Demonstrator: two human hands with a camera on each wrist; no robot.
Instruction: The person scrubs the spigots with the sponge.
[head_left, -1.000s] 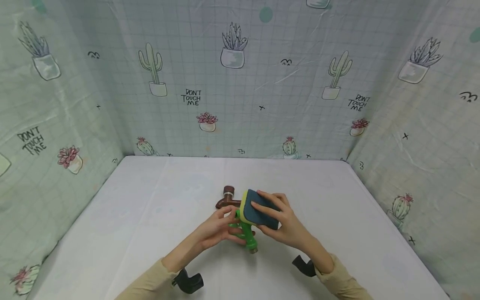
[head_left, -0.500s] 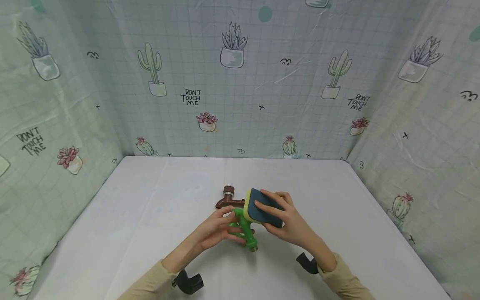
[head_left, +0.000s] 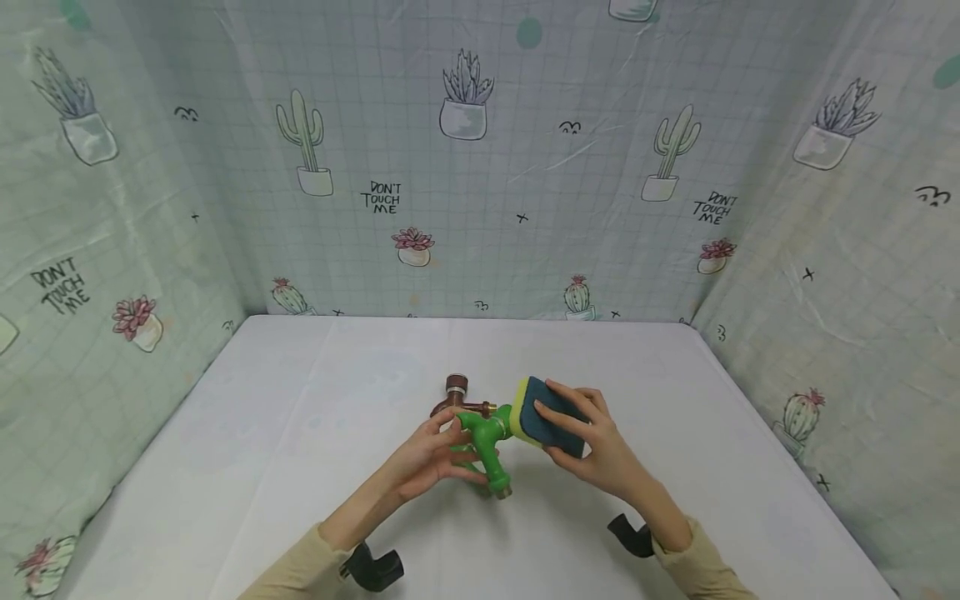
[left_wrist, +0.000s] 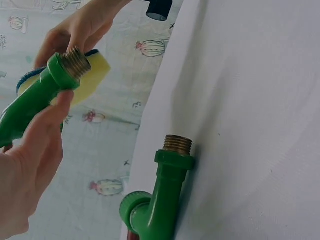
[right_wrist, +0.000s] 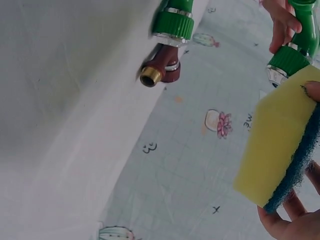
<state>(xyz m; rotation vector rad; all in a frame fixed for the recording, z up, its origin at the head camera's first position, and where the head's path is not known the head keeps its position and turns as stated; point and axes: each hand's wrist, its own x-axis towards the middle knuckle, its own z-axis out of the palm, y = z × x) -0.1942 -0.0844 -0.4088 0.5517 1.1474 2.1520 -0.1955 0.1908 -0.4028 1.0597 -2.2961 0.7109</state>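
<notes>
My left hand (head_left: 427,462) holds a green tap (head_left: 487,442) above the table, its threaded end pointing down toward me. My right hand (head_left: 600,442) grips a sponge (head_left: 551,417), yellow with a dark blue scouring side, at the tap's right end. The yellow side faces the tap; whether they touch, I cannot tell. A second green tap (left_wrist: 165,195) lies on the table in the left wrist view, mostly hidden behind my left hand in the head view. Beyond it lies a brown tap (head_left: 457,396) with a brass end, plain in the right wrist view.
The table (head_left: 360,375) has a white cover. A patterned cloth (head_left: 480,192) rises at its back and both sides. Black camera mounts sit under the left wrist (head_left: 375,568) and the right wrist (head_left: 630,537).
My right hand has moved right with the sponge, from over the held tap's body to its right end. More of that tap and the brown tap shows. My left hand has barely moved.
</notes>
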